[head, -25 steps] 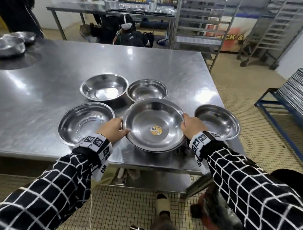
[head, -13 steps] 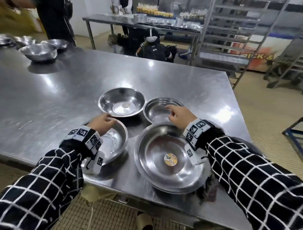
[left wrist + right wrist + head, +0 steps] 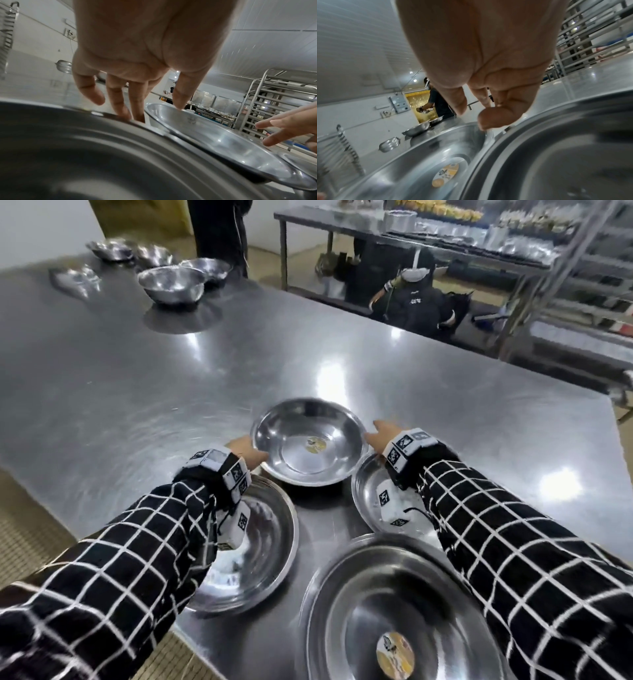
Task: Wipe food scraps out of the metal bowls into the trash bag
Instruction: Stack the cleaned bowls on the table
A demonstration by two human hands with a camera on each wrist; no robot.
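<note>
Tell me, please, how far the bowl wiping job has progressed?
Done: nothing visibly; no trash bag or cloth is in view. In hand: the left hand and right hand reach for opposite rims of the far stickered bowl. Left: that bowl, the two side bowls and the near stickered bowl.
</note>
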